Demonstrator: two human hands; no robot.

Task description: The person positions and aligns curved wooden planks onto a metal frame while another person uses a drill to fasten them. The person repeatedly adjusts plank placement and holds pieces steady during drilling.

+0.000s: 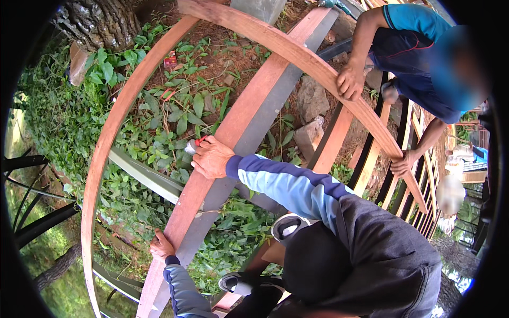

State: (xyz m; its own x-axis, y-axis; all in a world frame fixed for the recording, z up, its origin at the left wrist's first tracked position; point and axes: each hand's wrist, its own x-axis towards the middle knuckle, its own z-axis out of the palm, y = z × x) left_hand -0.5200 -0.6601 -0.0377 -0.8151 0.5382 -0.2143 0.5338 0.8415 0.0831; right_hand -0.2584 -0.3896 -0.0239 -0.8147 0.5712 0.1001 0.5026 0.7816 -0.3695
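A long reddish wooden plank (233,127) lies diagonally before me, along a dark grey beam (260,122). My right hand (212,158), in a blue sleeve, rests on the plank's edge. Its fingers are closed around a small red-and-silver tool (193,146) whose exact kind is partly hidden. Nearer the lower edge, my left hand (161,246) grips the same plank, its fingers curled over the side. Arching around this plank is a curved wooden piece (108,130); another curved wooden beam (297,50) crosses above. A co-worker's hands (351,80) hold that beam at the right.
The co-worker (408,58) leans in from the upper right. Parallel slats (366,177) run off to the right. Below grow low green plants (180,111), with stones (312,98) among them. A tree trunk (98,26) stands at the upper left. Shoes (289,227) show beneath me.
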